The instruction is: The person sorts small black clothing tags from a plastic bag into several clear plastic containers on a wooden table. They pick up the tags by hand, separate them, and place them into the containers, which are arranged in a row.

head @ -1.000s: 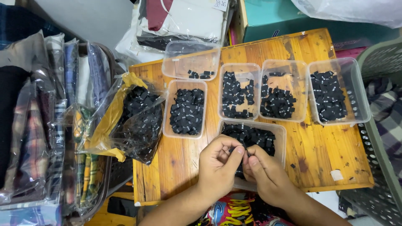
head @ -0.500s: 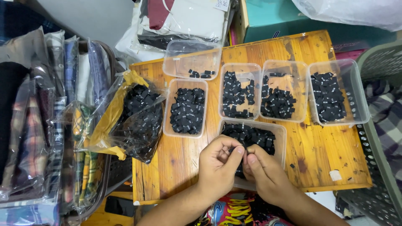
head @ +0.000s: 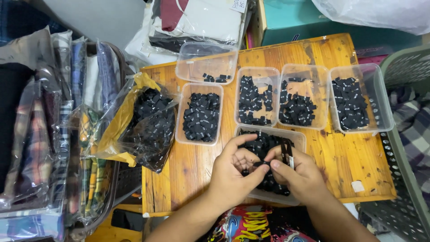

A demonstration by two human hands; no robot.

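A small wooden counter (head: 188, 179) is seen from above, crowded with clear plastic tubs of small black fabric labels. Near the front edge, at its middle, both hands are held together over the nearest tub (head: 299, 139), which is heaped with black labels.

The left hand (head: 233, 172) and the right hand (head: 300, 172) meet at a single small black label (head: 261, 165), pinched between the fingertips of both hands. The fingers of each hand are curled nearly closed around it. A few further black pieces appear to be tucked upright in the right hand, though this cannot be told for certain from this view.

The label is judged to be very light, thin and limp, a scrap of woven cloth that folds readily and is easily dropped. It is best taken at its edges with the tips of thumb and forefinger.

Along the back edge, four more tubs are set in a row; the leftmost (head: 197, 58) is almost bare, the others well filled. A fifth tub (head: 183, 112) sits in front of it. At the left edge lies a clear and yellow plastic bag (head: 112, 134) stuffed with more labels. Bagged folded fabrics (head: 36, 134) are stacked off the counter to the left.
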